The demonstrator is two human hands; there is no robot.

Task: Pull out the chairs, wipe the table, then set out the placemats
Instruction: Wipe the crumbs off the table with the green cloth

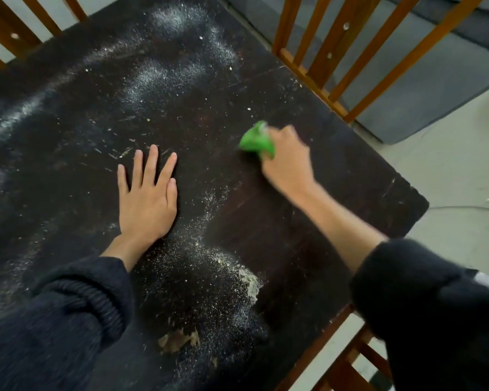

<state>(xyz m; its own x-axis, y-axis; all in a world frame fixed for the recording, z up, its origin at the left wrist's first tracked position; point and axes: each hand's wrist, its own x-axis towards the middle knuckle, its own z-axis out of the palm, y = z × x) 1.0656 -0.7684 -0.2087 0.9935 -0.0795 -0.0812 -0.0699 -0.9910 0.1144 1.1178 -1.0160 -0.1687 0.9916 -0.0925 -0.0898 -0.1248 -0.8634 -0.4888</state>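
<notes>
— While the left hand [147, 204] lies flat, fingers [153, 162] spread, where's the cloth?
— Green cloth [256, 141], bunched in the right hand [287, 162], fingers curled round it, on the dark worktop [68, 108] near its right edge.
— Chairs?
— One chair [331, 52] touches the far-right edge.

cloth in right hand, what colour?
Bright green cloth, gripped by the right hand; head view, slightly motion-blurred.

Soft, even daylight; faint sheen on the dark table [68, 114] beyond the left hand [147, 198]. Right hand [287, 162] and green cloth [256, 141] motion-blurred; wide-angle bending at edges.
</notes>
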